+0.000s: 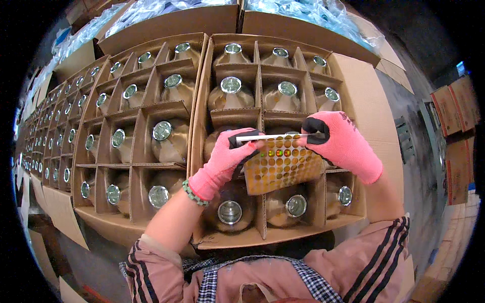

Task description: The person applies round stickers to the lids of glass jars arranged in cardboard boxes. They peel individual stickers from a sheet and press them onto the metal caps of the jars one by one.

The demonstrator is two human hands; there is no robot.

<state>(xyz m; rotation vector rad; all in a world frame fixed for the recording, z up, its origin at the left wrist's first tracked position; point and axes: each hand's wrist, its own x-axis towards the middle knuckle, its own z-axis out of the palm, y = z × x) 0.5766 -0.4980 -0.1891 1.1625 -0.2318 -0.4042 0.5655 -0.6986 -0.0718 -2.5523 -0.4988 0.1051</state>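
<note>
A sheet of round gold stickers (285,171) is held up in front of me, tilted, with a few stickers glinting red and green. Its top edge shows a white folded strip. My left hand (222,160), in a pink glove with black fingertips, grips the sheet's upper left. At its upper right, my right hand (346,146), gloved alike, pinches the edge between thumb and fingers; whether a loose sticker is there I cannot tell. Beneath lies a divided cardboard box (227,241) of clear glass vessels, such as this one (231,212) with a shiny round rim.
To the left, another divided box (113,222) holds similar glass vessels, and more rows run on beyond it. Cartons with crumpled clear plastic (313,17) line the far side. An open flap (366,101) sticks out at the right. Stacked brown cartons (457,131) stand farther right.
</note>
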